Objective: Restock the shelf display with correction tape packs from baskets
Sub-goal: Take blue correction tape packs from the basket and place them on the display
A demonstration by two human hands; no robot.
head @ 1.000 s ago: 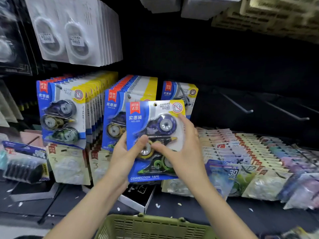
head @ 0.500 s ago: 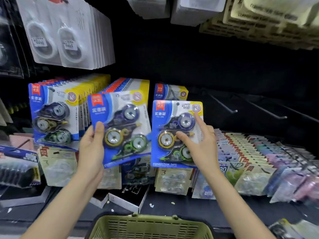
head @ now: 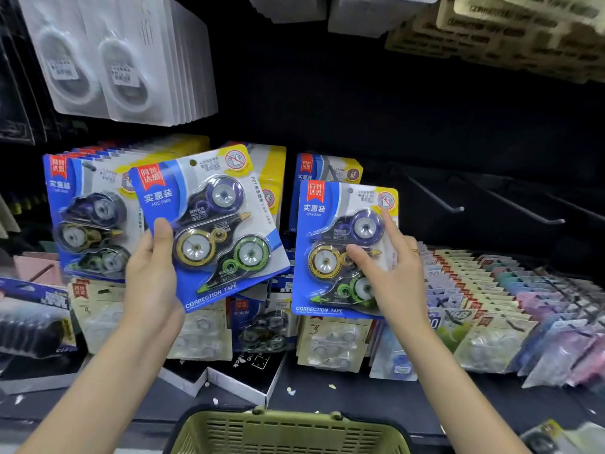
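Observation:
My left hand [head: 154,276] grips a blue correction tape pack [head: 209,221] by its lower left edge, tilted, in front of the middle hanging row. My right hand [head: 393,273] holds a second blue pack [head: 334,250], thumb across its blister and fingers along its right edge, upright before the third hanging row [head: 327,168]. A full row of the same packs [head: 88,214] hangs at the left. The olive green basket [head: 288,434] sits at the bottom centre, below both hands.
Two bare metal pegs [head: 435,194] [head: 523,208] jut out to the right of the hanging rows. Rows of flat pastel packs [head: 491,290] fill the shelf at right. White blister packs [head: 124,57] hang above left. Boxes [head: 242,378] lie on the dark shelf.
Both hands held one stack a second ago; they have since parted it into two packs. The left pack moved left and tilted, the right pack moved right toward the third row.

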